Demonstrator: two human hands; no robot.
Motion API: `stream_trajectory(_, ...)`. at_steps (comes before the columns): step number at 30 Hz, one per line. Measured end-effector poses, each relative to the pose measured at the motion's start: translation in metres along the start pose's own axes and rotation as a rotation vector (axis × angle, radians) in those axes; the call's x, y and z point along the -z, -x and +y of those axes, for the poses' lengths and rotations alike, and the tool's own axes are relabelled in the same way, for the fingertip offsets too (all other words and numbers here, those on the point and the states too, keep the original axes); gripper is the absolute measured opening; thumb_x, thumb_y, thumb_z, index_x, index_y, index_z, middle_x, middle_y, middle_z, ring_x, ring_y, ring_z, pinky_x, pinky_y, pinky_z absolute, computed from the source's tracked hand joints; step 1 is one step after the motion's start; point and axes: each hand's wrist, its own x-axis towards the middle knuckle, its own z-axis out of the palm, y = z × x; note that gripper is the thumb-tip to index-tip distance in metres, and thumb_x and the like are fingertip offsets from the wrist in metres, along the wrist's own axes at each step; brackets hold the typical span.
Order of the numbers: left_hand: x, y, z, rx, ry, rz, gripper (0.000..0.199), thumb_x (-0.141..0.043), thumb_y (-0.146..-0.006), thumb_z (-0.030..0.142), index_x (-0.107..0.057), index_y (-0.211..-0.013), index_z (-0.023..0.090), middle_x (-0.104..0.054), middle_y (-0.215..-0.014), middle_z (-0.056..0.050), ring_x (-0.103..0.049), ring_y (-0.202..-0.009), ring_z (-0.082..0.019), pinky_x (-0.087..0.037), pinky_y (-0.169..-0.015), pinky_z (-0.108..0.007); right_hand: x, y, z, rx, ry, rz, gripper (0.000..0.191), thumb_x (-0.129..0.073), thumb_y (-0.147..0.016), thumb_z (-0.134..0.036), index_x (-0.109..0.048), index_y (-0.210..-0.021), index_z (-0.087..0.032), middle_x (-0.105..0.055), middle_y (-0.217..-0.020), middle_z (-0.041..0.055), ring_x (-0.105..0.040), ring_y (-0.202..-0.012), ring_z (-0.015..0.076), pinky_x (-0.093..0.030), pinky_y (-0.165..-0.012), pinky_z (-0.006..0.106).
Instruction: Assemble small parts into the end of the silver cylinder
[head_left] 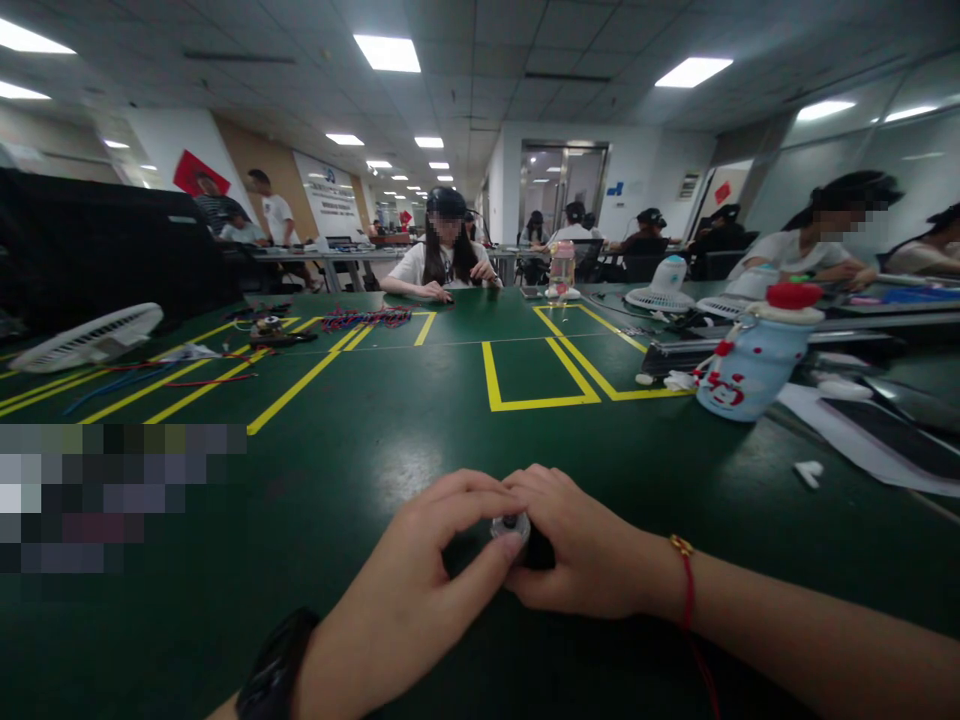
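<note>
A small round, shiny piece (pixel 508 532) with a dark centre shows between my two hands, just above the green tabletop. My left hand (pixel 420 570), with a black band at the wrist, has its thumb against this piece and its fingers arched over the top. Around the piece's right side curls my right hand (pixel 589 545), whose wrist wears a red string bracelet. Both hands are closed on the piece, and their fingertips meet at its far side. Most of the piece is hidden by the fingers, so its kind does not show.
Yellow tape (pixel 544 403) marks boxes on the green table (pixel 360 410). A light blue bottle (pixel 754 365) with a red top stands at the right, near white fans (pixel 660 285). Wires (pixel 367 318) lie back left. A person (pixel 442 260) sits opposite.
</note>
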Motion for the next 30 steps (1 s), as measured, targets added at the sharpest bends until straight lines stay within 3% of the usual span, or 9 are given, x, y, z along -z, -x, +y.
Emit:
stream_trajectory(4,0.001,-0.006,-0.003,0.048,0.040,0.030,0.018,-0.059,-0.090,0.016,-0.074,-0.090,0.026,-0.070,-0.095,0.000,-0.065,-0.090,-0.017,-0.050,-0.082,-0.029,0.000,0.000,0.000,-0.004,0.012,0.005,0.031,-0.067,-0.076,-0.032,-0.054,-0.100,-0.019,-0.058,-0.104,0.0069,-0.048,-0.092,0.0232,-0.038,-0.080,0.036)
stream_trajectory(10,0.015,-0.006,-0.010,0.082,0.028,0.089,0.015,-0.058,-0.092,0.023,-0.073,-0.093,0.028,-0.069,-0.095,0.000,-0.064,-0.091,-0.018,-0.048,-0.084,-0.031,0.004,0.001,-0.002,-0.021,-0.011,0.000,0.036,-0.070,-0.074,-0.032,-0.054,-0.104,-0.018,-0.059,-0.104,0.0064,-0.049,-0.091,0.0229,-0.038,-0.081,0.037)
stream_trajectory(18,0.022,0.010,-0.044,0.101,-0.165,-0.221,0.020,-0.064,-0.089,0.021,-0.076,-0.096,0.035,-0.066,-0.112,-0.001,-0.060,-0.105,-0.022,-0.046,-0.093,-0.037,0.006,0.001,-0.002,-0.034,-0.041,-0.008,0.038,-0.072,-0.073,-0.031,-0.055,-0.105,-0.018,-0.059,-0.104,0.0060,-0.049,-0.091,0.0226,-0.039,-0.082,0.037)
stream_trajectory(25,0.023,0.008,-0.049,0.086,-0.210,-0.299,0.022,-0.065,-0.087,0.024,-0.076,-0.100,0.038,-0.066,-0.117,-0.001,-0.058,-0.111,-0.023,-0.043,-0.099,-0.041,0.006,0.003,-0.003,-0.042,-0.062,-0.012,0.038,-0.073,-0.073,-0.029,-0.056,-0.106,-0.019,-0.059,-0.105,0.0062,-0.049,-0.092,0.0227,-0.039,-0.084,0.038)
stream_trajectory(28,0.030,0.006,-0.049,0.121,-0.109,-0.263,0.026,-0.060,-0.091,0.025,-0.072,-0.110,0.037,-0.066,-0.118,-0.001,-0.059,-0.110,-0.022,-0.044,-0.098,-0.038,0.008,0.002,-0.004,-0.047,-0.064,-0.022,0.038,-0.072,-0.074,-0.029,-0.056,-0.107,-0.018,-0.059,-0.106,0.0069,-0.049,-0.093,0.0233,-0.039,-0.086,0.039)
stream_trajectory(30,0.040,0.004,-0.055,0.201,-0.046,-0.166,0.023,-0.058,-0.092,0.030,-0.072,-0.110,0.034,-0.068,-0.117,-0.001,-0.060,-0.109,-0.023,-0.043,-0.099,-0.039,0.010,0.002,-0.004,-0.052,-0.065,-0.031,0.039,-0.072,-0.074,-0.029,-0.056,-0.108,-0.018,-0.059,-0.107,0.0071,-0.050,-0.093,0.0235,-0.039,-0.086,0.040)
